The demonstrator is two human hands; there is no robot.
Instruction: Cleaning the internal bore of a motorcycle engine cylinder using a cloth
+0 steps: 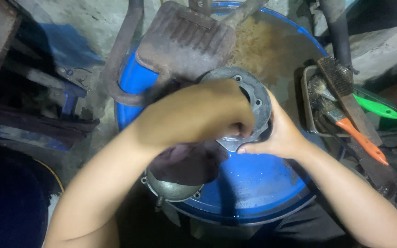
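Right hand (279,135) grips grey metal ring part (253,98) from the side | left hand (198,112) fingers curled on its face | blue drum (249,183) beneath

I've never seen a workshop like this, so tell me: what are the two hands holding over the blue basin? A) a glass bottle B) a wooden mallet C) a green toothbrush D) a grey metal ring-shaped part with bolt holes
D: both the left hand and the right hand grip a grey metal ring-shaped part with bolt holes, above the blue basin.
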